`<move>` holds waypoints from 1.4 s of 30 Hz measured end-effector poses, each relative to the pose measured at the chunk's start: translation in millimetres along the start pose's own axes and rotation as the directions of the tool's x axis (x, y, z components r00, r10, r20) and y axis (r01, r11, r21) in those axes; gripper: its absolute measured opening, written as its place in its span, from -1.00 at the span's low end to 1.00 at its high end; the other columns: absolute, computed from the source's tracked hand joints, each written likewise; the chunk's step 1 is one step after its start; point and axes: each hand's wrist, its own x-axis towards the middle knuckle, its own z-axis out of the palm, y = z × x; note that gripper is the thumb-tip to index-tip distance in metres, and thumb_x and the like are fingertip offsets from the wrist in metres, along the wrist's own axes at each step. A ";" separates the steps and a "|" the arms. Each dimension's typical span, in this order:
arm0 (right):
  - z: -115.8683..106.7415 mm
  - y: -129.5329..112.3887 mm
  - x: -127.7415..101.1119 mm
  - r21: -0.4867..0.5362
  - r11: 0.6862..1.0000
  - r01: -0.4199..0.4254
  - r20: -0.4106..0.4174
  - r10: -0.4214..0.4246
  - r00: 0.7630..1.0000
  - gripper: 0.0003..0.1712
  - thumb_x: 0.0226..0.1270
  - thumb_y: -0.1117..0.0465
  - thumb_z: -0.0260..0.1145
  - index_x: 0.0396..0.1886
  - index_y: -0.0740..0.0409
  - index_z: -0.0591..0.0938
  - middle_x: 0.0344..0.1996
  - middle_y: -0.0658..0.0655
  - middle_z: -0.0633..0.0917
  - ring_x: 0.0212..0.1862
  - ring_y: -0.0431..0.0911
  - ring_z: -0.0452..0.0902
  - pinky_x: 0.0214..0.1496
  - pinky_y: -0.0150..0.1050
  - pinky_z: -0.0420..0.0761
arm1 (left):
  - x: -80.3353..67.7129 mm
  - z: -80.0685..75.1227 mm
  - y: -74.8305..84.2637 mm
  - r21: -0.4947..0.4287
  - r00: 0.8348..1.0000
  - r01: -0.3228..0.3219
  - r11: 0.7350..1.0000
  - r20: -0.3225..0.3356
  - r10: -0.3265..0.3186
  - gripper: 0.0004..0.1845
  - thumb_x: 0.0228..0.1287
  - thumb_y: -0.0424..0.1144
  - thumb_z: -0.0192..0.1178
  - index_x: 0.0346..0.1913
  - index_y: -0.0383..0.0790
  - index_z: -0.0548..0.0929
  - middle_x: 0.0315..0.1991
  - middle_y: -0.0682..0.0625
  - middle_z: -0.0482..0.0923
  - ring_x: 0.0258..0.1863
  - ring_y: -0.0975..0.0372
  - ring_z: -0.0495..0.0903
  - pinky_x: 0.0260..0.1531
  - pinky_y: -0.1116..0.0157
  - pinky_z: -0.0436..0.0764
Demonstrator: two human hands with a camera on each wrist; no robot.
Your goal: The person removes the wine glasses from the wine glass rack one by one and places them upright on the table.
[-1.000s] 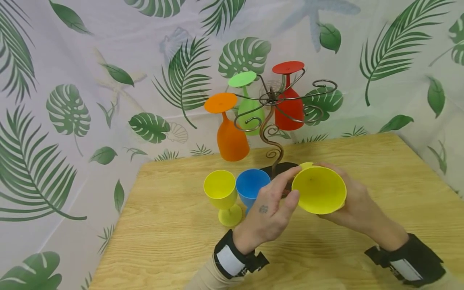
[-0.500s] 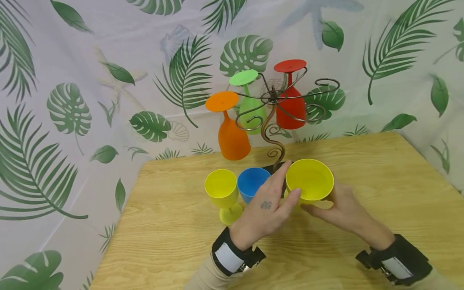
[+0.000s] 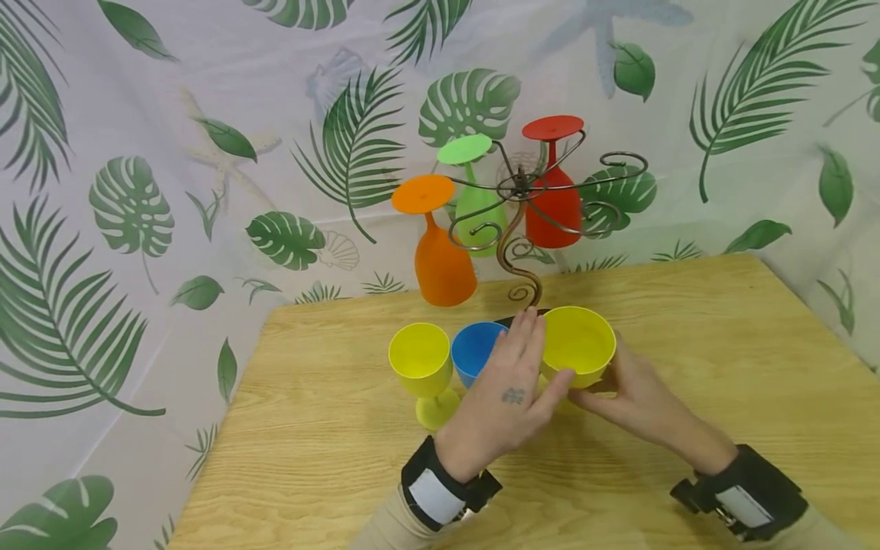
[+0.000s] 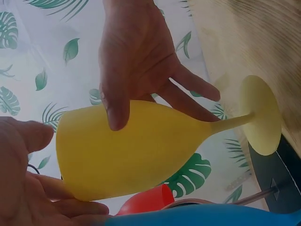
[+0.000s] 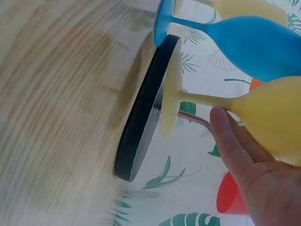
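In the head view my right hand (image 3: 639,401) holds a yellow plastic goblet (image 3: 580,351) by its bowl, mouth up. Its thumb and fingers go round the bowl in the left wrist view, with the foot (image 4: 261,115) near the rack's black base. My left hand (image 3: 505,389) lies along the goblet's left side, fingers straight; its fingertips touch the rim area in the left wrist view. A blue goblet (image 3: 474,351) stands just left, partly hidden by the left hand. Beside that is a second yellow goblet (image 3: 421,355), upright on the table.
Behind the hands stands a curled metal rack (image 3: 520,183) on a black base (image 5: 146,113). An orange goblet (image 3: 443,263), a green goblet (image 3: 474,214) and a red goblet (image 3: 553,202) hang upside down from it. A leaf-print cloth (image 3: 206,92) backs the wooden table (image 3: 309,473).
My right hand has carried the yellow goblet left and turned its mouth upward from facing the camera. The left hand's fingers have straightened and drawn together beside it.
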 end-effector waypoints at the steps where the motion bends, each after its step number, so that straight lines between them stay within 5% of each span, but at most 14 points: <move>1: 1.2 0.2 0.0 -0.001 1.000 0.003 0.001 -0.003 1.000 -0.01 0.13 0.47 0.53 0.49 0.20 0.21 0.13 0.27 0.63 -0.01 -0.39 0.62 -0.22 -0.25 0.77 | 0.1 0.6 0.0 0.029 1.000 0.000 1.000 -0.003 0.000 -0.20 0.62 0.11 -0.09 0.57 -0.47 0.08 0.61 -0.31 0.00 0.63 -0.01 -0.01 0.50 -0.07 0.21; 10: 9.4 0.0 0.6 -0.022 0.999 -0.026 0.011 0.026 1.000 0.04 0.18 0.40 0.52 0.55 0.18 0.12 0.19 0.34 0.58 0.00 -0.29 0.65 -0.22 -0.28 0.77 | -0.5 5.0 0.6 0.256 0.998 0.018 0.966 -0.070 0.000 -0.18 0.55 0.20 -0.01 0.53 -0.43 0.23 0.55 -0.28 0.19 0.59 0.01 0.14 0.41 -0.16 0.36; 16: 13.2 6.3 -1.6 0.014 0.995 -0.098 0.047 0.097 0.994 0.01 0.26 0.34 0.49 0.55 0.23 0.09 0.22 0.36 0.57 0.02 -0.26 0.67 -0.16 -0.25 0.76 | -0.4 5.2 0.5 0.315 0.999 0.028 0.949 -0.041 -0.016 -0.22 0.54 0.21 -0.02 0.52 -0.35 0.29 0.53 -0.24 0.26 0.56 0.02 0.21 0.38 -0.15 0.40; 23: 19.2 6.1 -1.2 0.061 0.988 -0.145 0.078 0.140 0.987 0.01 0.33 0.29 0.45 0.58 0.19 0.01 0.29 0.39 0.47 0.09 0.08 0.64 -0.11 -0.25 0.75 | 0.8 6.9 -1.8 0.399 0.999 0.019 0.917 -0.039 -0.004 -0.24 0.53 0.20 0.02 0.52 -0.29 0.28 0.49 -0.25 0.34 0.50 -0.01 0.33 0.35 -0.09 0.47; 31: 22.8 6.2 1.8 0.080 0.983 -0.164 0.104 0.156 0.982 -0.01 0.36 0.30 0.43 0.56 0.22 -0.01 0.27 0.39 0.46 0.10 0.20 0.61 -0.13 -0.25 0.75 | 0.5 7.0 -1.9 0.444 0.999 0.017 0.896 -0.039 0.000 -0.26 0.52 0.17 0.07 0.49 -0.32 0.35 0.44 -0.25 0.41 0.45 0.00 0.41 0.33 -0.04 0.50; 42: 26.8 7.5 5.0 0.091 0.981 -0.169 0.129 0.157 0.979 -0.02 0.40 0.29 0.39 0.58 0.22 -0.04 0.28 0.40 0.43 0.18 0.30 0.58 -0.05 -0.20 0.75 | -1.3 2.4 -1.0 0.386 1.000 0.000 0.922 0.010 -0.004 -0.38 0.56 -0.01 0.10 0.48 -0.32 0.36 0.45 -0.31 0.36 0.46 -0.05 0.38 0.35 0.00 0.45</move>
